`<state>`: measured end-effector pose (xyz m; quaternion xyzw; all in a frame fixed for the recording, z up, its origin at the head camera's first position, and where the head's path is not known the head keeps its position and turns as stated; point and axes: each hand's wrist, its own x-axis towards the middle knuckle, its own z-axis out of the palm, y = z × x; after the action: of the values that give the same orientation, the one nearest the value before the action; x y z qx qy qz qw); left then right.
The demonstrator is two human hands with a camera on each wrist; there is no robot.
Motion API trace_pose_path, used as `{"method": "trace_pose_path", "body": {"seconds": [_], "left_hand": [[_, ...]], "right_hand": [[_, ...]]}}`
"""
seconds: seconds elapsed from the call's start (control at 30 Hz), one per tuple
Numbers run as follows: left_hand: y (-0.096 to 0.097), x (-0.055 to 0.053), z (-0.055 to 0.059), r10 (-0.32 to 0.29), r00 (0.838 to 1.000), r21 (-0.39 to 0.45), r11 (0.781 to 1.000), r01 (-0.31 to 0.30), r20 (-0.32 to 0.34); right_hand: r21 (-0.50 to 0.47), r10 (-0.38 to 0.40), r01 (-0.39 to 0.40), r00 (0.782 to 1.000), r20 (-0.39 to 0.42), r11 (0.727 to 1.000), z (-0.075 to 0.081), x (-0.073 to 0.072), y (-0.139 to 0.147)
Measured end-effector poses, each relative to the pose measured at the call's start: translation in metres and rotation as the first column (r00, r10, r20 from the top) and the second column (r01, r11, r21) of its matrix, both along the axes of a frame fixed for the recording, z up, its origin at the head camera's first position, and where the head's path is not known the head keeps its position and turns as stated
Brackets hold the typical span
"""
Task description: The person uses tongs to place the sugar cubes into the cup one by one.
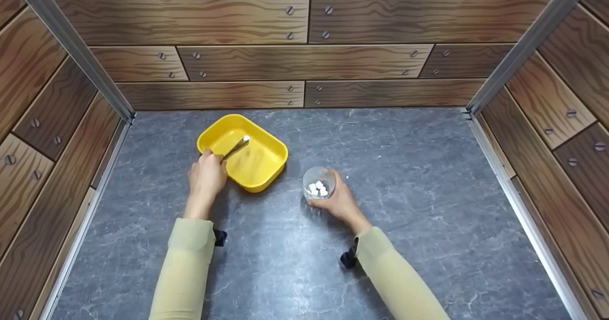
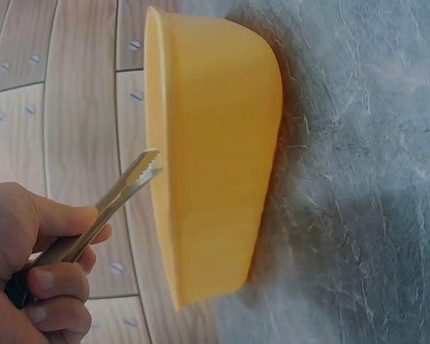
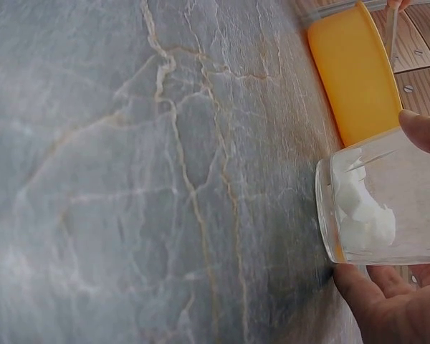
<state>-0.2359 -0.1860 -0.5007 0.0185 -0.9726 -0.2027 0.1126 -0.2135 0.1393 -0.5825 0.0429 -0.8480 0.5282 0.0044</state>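
Observation:
Metal tongs point(image 1: 237, 149) are gripped in my left hand point(image 1: 208, 175), their tips over the inside of a yellow tub point(image 1: 259, 187). A small white piece point(image 1: 246, 138) shows at the tips in the head view. Seen from the left wrist, the tongs point(image 2: 107, 215) have toothed ends just above the tub's rim point(image 2: 161, 158), which hides most of the piece. My right hand point(image 1: 341, 201) holds a clear glass point(image 1: 311, 173) upright on the floor. Several white cubes point(image 1: 318, 188) lie at the bottom of the glass; the right wrist view shows these cubes point(image 3: 362, 208) through its side.
Wood-patterned walls point(image 1: 247, 63) enclose the grey marbled surface point(image 1: 409, 168) at the back and both sides. Metal strips point(image 1: 518, 220) run along the side edges. A few tiny white specks point(image 1: 347, 177) lie to the right of the glass.

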Motion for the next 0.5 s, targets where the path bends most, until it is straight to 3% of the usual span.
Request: {"method": "trace_pose_path", "body": {"seconds": [0.5], "left_hand": [[0.003,0.03,0.017,-0.026,0.999,-0.008,1.0,0.026,-0.047]], "right_hand": [[-0.026,0.011,-0.011,1.0,-0.009,1.0,0.0,0.0,0.0]]}}
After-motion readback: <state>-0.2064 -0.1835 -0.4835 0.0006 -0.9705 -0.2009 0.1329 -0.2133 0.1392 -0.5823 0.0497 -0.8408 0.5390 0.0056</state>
